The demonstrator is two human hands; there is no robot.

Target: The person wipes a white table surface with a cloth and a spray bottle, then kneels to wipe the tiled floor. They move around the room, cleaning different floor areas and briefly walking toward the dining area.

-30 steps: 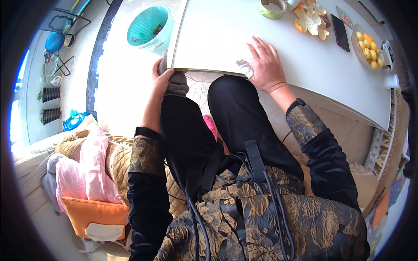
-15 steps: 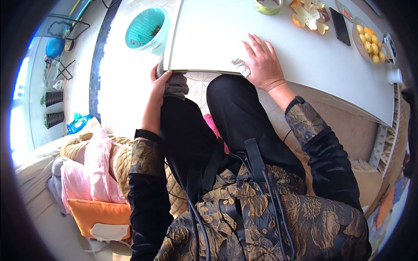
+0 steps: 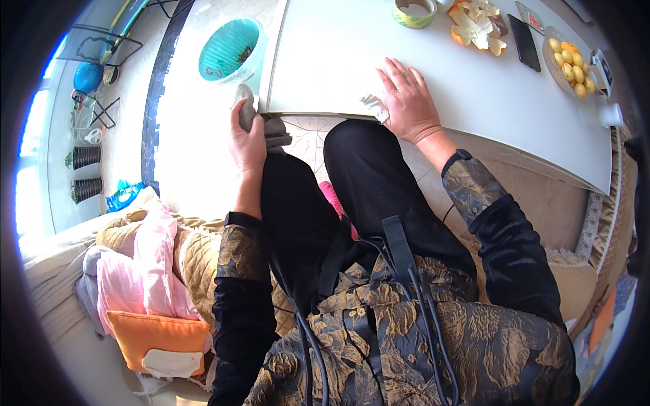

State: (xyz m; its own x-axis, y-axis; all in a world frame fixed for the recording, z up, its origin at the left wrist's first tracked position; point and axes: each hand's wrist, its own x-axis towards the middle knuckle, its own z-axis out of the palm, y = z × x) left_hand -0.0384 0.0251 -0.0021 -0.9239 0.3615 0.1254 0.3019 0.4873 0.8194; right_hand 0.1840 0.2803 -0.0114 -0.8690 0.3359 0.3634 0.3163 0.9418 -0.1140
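Beside the near left corner of the white table (image 3: pixel 325 74), my left hand (image 3: pixel 247 145) is closed around a grey cloth (image 3: pixel 246 108). One part of the cloth stands up above my thumb, and its folds hang next to my left knee. My right hand (image 3: pixel 409 108) lies on the tabletop at the near edge, with its fingers stretched out flat. A crumpled white tissue (image 3: pixel 374 107) pokes out at the thumb side of that hand. Whether the thumb grips it is hidden.
A teal waste bin (image 3: pixel 215 54) stands left of the table. On the tabletop are a tape roll (image 3: pixel 414 20), fruit peel (image 3: pixel 477 34), a black phone (image 3: pixel 525 42), a bowl of yellow fruit (image 3: pixel 572 68) and a white cup (image 3: pixel 610 116). An orange cushion (image 3: pixel 152 331) lies at lower left.
My left hand has come off the table corner, slightly down and right, and the grey cloth now stands up in its grip. My right hand and the tissue stay nearly still.
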